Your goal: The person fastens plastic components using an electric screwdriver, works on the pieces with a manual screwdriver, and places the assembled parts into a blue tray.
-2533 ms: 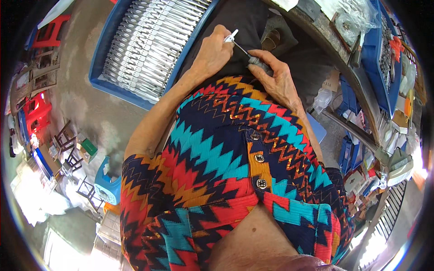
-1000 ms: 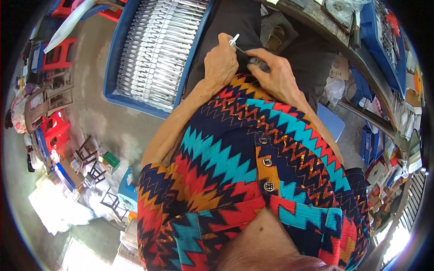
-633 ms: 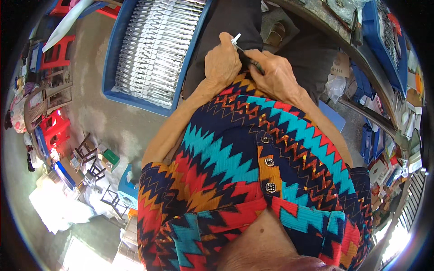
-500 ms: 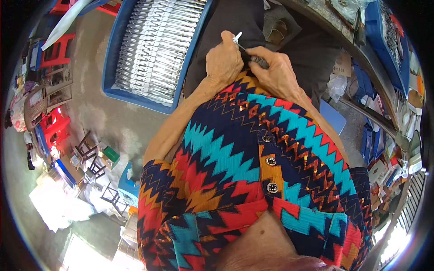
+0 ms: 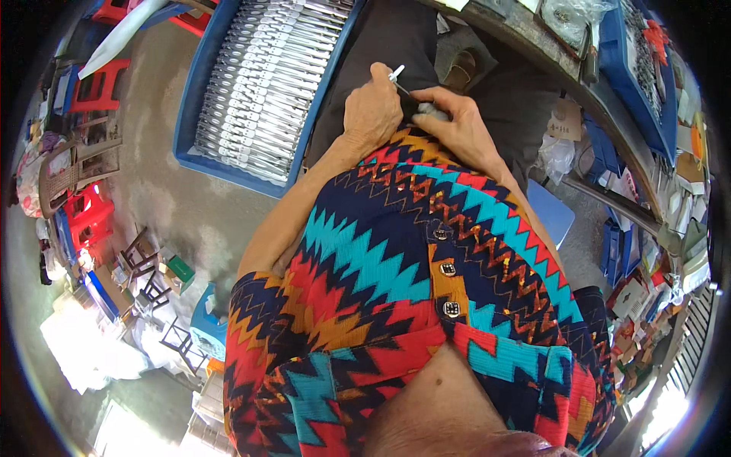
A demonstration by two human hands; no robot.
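Note:
My left hand [image 5: 371, 113] is closed, and a small white-and-silver metal piece [image 5: 396, 74] pokes out past its fingertips. Beside it, over my lap, my right hand [image 5: 462, 126] is closed around a tool [image 5: 432, 112] with a greyish handle. The tool's thin dark end [image 5: 403, 90] reaches toward the small piece; whether the two touch, I cannot tell. Left of my hands stands a blue tray [image 5: 232, 175] filled with rows of slim silvery metal pieces [image 5: 263, 91] that have oval holes. My fingers hide most of what they grip.
A worn workbench edge [image 5: 560, 49] runs along the upper right, with another blue bin [image 5: 662, 129] of metal parts on it. A clear plastic bag [image 5: 558, 156] hangs below. Red stools [image 5: 103, 85] stand far left, and a blue stool [image 5: 550, 212] is by my right arm.
Both hands sit slightly lower in the picture. My right fingers have shifted on the tool, and less of its handle shows. The small piece stays in my left fingers.

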